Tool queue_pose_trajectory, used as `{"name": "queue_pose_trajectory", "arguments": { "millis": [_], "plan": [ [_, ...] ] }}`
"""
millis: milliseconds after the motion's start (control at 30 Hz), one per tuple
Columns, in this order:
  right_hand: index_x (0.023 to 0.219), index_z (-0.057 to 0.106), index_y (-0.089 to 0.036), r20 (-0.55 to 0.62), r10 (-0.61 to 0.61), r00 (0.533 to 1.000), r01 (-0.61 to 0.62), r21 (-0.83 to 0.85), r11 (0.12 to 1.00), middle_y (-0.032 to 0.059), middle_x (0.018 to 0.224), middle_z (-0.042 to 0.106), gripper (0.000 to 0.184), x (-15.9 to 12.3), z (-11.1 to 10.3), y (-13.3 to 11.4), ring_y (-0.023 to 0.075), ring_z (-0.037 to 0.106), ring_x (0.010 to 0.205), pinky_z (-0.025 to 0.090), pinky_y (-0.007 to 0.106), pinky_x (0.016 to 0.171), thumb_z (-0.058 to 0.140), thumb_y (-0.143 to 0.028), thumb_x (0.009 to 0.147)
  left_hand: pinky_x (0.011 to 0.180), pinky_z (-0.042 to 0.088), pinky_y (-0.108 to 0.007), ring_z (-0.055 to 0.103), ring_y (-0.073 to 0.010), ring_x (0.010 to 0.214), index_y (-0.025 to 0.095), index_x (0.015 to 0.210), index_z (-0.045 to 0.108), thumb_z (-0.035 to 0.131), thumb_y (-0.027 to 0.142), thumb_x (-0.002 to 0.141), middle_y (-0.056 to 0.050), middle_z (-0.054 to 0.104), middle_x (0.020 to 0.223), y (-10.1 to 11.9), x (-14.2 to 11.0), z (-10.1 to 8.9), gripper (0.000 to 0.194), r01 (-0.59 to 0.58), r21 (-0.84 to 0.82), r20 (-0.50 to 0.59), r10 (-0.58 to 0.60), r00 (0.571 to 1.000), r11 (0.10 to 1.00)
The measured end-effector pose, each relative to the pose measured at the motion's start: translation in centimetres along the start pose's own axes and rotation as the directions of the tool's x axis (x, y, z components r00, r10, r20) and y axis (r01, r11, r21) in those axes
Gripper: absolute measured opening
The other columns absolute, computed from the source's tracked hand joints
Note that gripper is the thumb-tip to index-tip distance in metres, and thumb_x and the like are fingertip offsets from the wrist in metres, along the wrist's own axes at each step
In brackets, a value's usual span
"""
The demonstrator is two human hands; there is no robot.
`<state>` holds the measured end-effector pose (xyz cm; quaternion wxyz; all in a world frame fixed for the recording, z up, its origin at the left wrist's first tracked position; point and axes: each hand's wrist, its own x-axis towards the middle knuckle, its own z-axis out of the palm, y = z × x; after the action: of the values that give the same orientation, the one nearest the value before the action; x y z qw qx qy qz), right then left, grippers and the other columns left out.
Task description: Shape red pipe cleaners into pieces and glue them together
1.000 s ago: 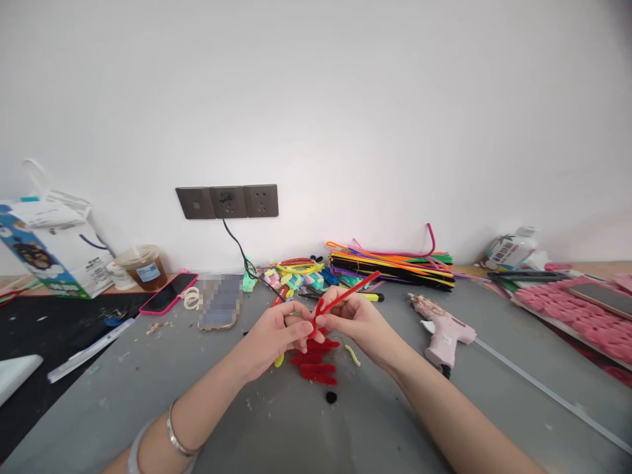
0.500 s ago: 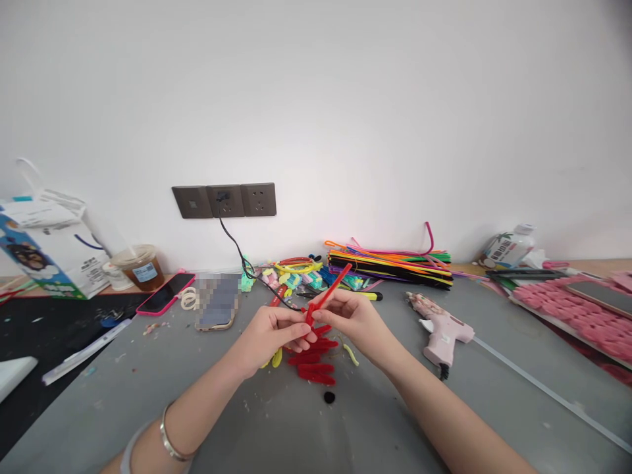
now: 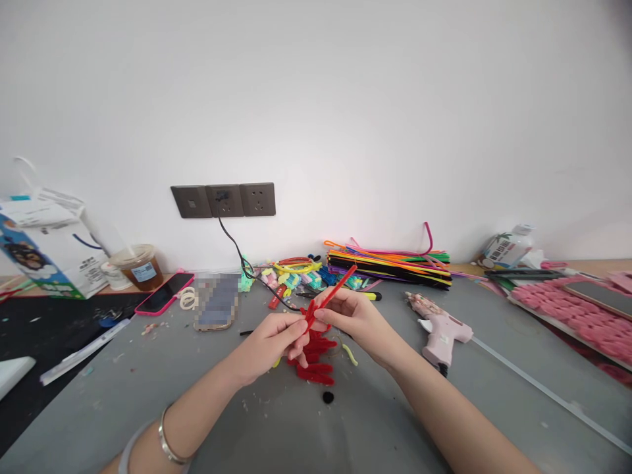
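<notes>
Between my two hands is a red pipe cleaner (image 3: 340,284), bent at its lower part, with one straight end pointing up and to the right. My left hand (image 3: 277,339) pinches the bent part between thumb and fingers. From the other side, my right hand (image 3: 353,315) is closed on the same pipe cleaner near its straight end. Beneath the hands, folded red pipe cleaner pieces (image 3: 316,368) lie on the grey table (image 3: 276,428). A short yellow-green piece (image 3: 350,355) and a small black pompom-like disc (image 3: 328,397) rest close by.
A bundle of coloured pipe cleaners (image 3: 390,266) lies against the wall. On the right are a pink glue gun (image 3: 442,332) with a long glue stick and a tilted bottle (image 3: 508,247). Leftward are phones (image 3: 165,294), a drink cup (image 3: 141,266) and a carton (image 3: 54,243). A black cord (image 3: 237,247) hangs from the socket.
My left hand has turned slightly, and its lower fingers now hang further down. The straight end of the red pipe cleaner has shifted a little to the right.
</notes>
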<state>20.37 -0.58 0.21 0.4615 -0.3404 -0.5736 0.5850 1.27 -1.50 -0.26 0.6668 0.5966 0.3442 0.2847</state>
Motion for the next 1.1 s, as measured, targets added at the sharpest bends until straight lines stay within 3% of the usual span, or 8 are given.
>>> {"name": "queue_pose_trajectory", "arguments": {
  "millis": [133,233,400,533,700,900,1000,1100],
  "plan": [
    [0.083,0.066,-0.017,0.037,-0.012,0.999,0.01,0.059,0.998,0.0029,0.083,0.07,0.024,-0.11,0.06,-0.03,0.0151,0.064,0.076,0.051,0.028,0.072,0.078,-0.036,0.075,0.068,0.048,-0.027,0.033,-0.0081,0.054,0.013,0.092,0.07,0.058,0.05,0.089,0.006,0.033,0.063,0.35,-0.13,0.16,0.039,-0.003,-0.142,0.061,0.011,0.998,0.99],
    [0.079,0.061,-0.018,0.022,-0.02,1.0,0.018,0.104,0.994,-0.0004,0.074,0.066,0.026,-0.07,0.2,0.16,0.0121,0.059,0.066,0.048,0.026,0.064,0.079,-0.036,0.075,0.065,0.046,-0.026,0.038,-0.0086,0.055,0.012,0.1,0.072,0.058,0.05,0.089,0.004,0.04,0.065,0.41,-0.18,0.23,0.042,-0.01,-0.13,0.044,0.015,0.999,0.991],
    [0.077,0.059,-0.018,-0.001,-0.005,1.0,0.005,0.073,0.997,-0.0021,0.07,0.062,0.028,0.03,0.4,0.45,0.0116,0.058,0.062,0.047,0.026,0.062,0.079,-0.038,0.074,0.059,0.042,-0.024,0.05,-0.0114,0.059,0.011,0.094,0.071,0.055,0.055,0.089,-0.002,0.057,0.066,-0.07,0.1,0.28,0.047,-0.054,0.034,-0.055,0.056,0.997,0.998],
    [0.077,0.06,-0.019,-0.039,-0.032,0.999,0.033,0.03,0.999,-0.001,0.072,0.063,0.027,0.09,0.37,0.42,0.0134,0.06,0.067,0.049,0.028,0.066,0.079,-0.038,0.074,0.063,0.046,-0.023,0.057,-0.0121,0.063,0.014,0.086,0.067,0.056,0.056,0.088,-0.005,0.063,0.075,-0.49,0.38,0.12,0.044,-0.067,0.061,-0.142,0.075,0.987,0.996],
    [0.078,0.061,-0.019,-0.058,-0.028,0.998,0.028,0.01,1.0,0.0002,0.077,0.065,0.027,0.06,0.34,0.17,0.0144,0.06,0.071,0.048,0.028,0.07,0.078,-0.04,0.074,0.066,0.05,-0.024,0.061,-0.0142,0.07,0.017,0.093,0.065,0.069,0.048,0.081,-0.003,0.063,0.075,-0.36,0.49,-0.06,0.034,-0.143,0.046,-0.279,0.151,0.948,0.989],
    [0.075,0.06,-0.019,-0.009,0.008,1.0,-0.009,-0.025,1.0,-0.0006,0.073,0.061,0.031,-0.03,0.4,0.28,0.0129,0.056,0.067,0.046,0.027,0.065,0.077,-0.044,0.074,0.067,0.051,-0.023,0.06,-0.0135,0.076,0.018,0.093,0.062,0.075,0.039,0.077,-0.004,0.065,0.087,-0.37,0.57,0.01,0.029,-0.161,0.032,-0.235,0.164,0.958,0.987],
    [0.075,0.058,-0.019,0.007,0.01,1.0,-0.009,-0.037,0.999,-0.0008,0.071,0.062,0.032,-0.01,0.35,0.38,0.0127,0.056,0.065,0.046,0.026,0.063,0.075,-0.046,0.077,0.065,0.05,-0.023,0.059,-0.0119,0.072,0.018,0.085,0.058,0.073,0.039,0.079,-0.003,0.064,0.084,-0.57,0.57,-0.01,0.026,-0.158,0.041,-0.217,0.163,0.962,0.987],
    [0.08,0.055,-0.02,-0.017,-0.027,0.999,0.027,-0.01,1.0,0.0003,0.073,0.066,0.031,0.08,0.14,0.49,0.0135,0.058,0.066,0.046,0.027,0.064,0.069,-0.047,0.083,0.063,0.05,-0.023,0.059,-0.0107,0.066,0.019,0.082,0.054,0.072,0.039,0.079,0.0,0.061,0.077,-0.42,0.48,0.04,0.028,-0.158,-0.037,-0.265,0.143,0.954,0.987]
  ]
}}
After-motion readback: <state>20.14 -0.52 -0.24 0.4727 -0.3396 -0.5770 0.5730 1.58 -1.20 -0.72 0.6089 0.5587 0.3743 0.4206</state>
